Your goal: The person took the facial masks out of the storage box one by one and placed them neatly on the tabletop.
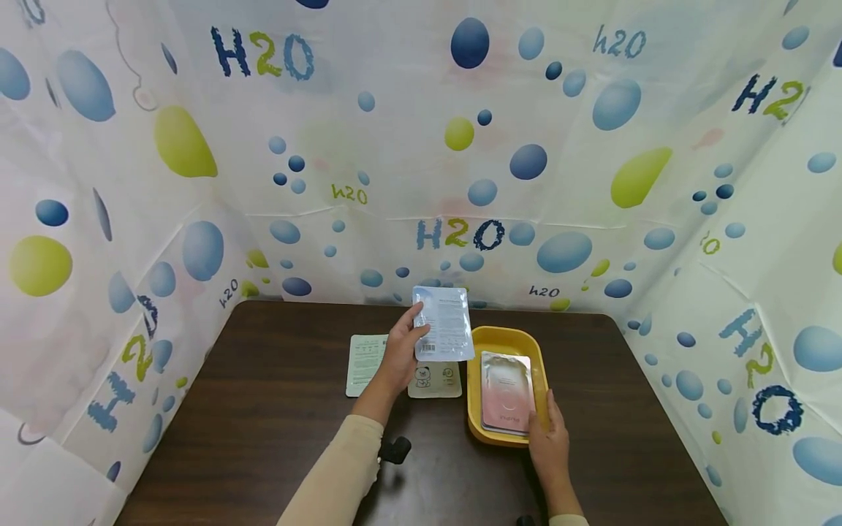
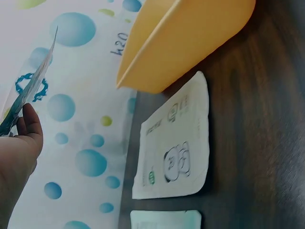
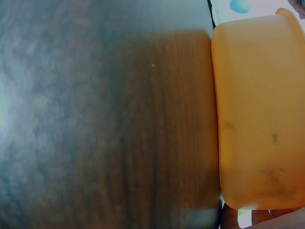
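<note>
My left hand (image 1: 400,353) pinches a pale blue sheet mask packet (image 1: 449,321) by its left edge, thumb across the printed face. The packet is raised over the table, by the upper left rim of a yellow plastic basket (image 1: 472,416); the left wrist view shows it nearly edge-on. With my right hand (image 1: 550,446) I grip the basket's right side near its front corner, thumb at the rim. Inside the basket lies a pink and silver packet (image 1: 508,394), with another edge showing under it. A cream packet with a bear drawing (image 2: 174,148) lies left of the basket, partly covered in the head view.
A pale green packet (image 1: 364,365) lies left of the cream one, partly behind my left forearm. The dark wooden table (image 1: 263,409) backs onto a white curtain (image 1: 395,146) printed with blue and green dots. A dark wrist device (image 1: 395,450) sits on my left sleeve.
</note>
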The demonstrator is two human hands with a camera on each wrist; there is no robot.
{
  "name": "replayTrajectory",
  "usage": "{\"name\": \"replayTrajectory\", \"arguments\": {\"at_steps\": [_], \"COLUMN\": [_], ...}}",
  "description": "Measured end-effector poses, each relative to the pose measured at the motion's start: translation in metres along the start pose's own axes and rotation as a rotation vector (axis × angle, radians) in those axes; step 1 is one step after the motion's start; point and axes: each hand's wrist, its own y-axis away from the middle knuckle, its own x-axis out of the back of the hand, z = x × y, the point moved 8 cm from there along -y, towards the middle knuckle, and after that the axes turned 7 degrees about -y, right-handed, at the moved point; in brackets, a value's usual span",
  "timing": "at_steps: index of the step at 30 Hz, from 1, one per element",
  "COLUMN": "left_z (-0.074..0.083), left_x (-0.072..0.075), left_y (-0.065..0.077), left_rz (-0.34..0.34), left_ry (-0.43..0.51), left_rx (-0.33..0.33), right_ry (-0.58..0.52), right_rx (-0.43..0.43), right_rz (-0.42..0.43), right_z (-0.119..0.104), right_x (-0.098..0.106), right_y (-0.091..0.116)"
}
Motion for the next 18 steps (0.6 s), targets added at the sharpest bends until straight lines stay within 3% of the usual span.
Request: {"name": "replayTrajectory", "arguments": {"at_steps": [18], "left_z": [0.033], "left_x": [0.053], "left_y": [0.001], "left_rz": [0.100], "left_ry": [0.040], "left_rx": [-0.034], "right_ry": [-0.010], "right_rx": [-0.011], "right_rz": [-0.003], "right_z": [0.000], "right_x": [0.000], "right_y": [0.000]}}
